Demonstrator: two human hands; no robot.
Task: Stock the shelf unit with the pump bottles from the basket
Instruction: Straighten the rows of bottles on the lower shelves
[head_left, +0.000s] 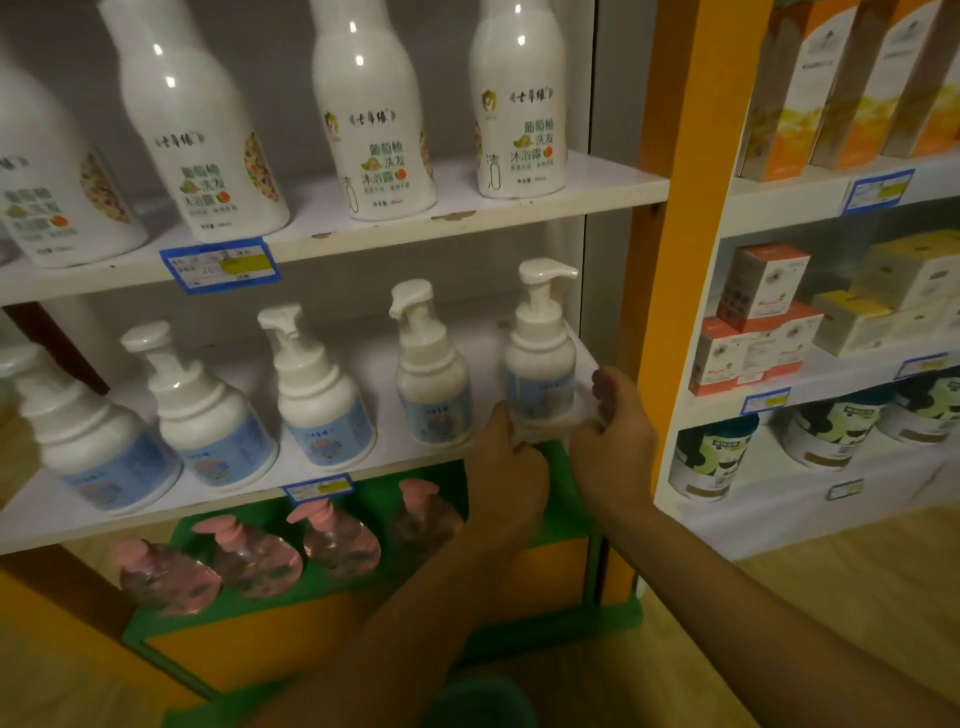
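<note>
Left hand (506, 457): we curl our fingers round the base of the rightmost pump bottle (541, 358).
Right hand (615, 431): we grip the same base from the other side.
Pump bottle: smooth white plastic, rounded shoulders, blue label, upright at the right end of the middle shelf (171, 512).

Dim warm light, glare spots on tall bottles (363, 114), soft blur, bowed edges

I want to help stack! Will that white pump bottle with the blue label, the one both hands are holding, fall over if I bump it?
The white pump bottle with the blue label probably tips fairly easily: it is tall with a narrow neck. It looks like rigid, smooth plastic, so maybe slippery.
</note>
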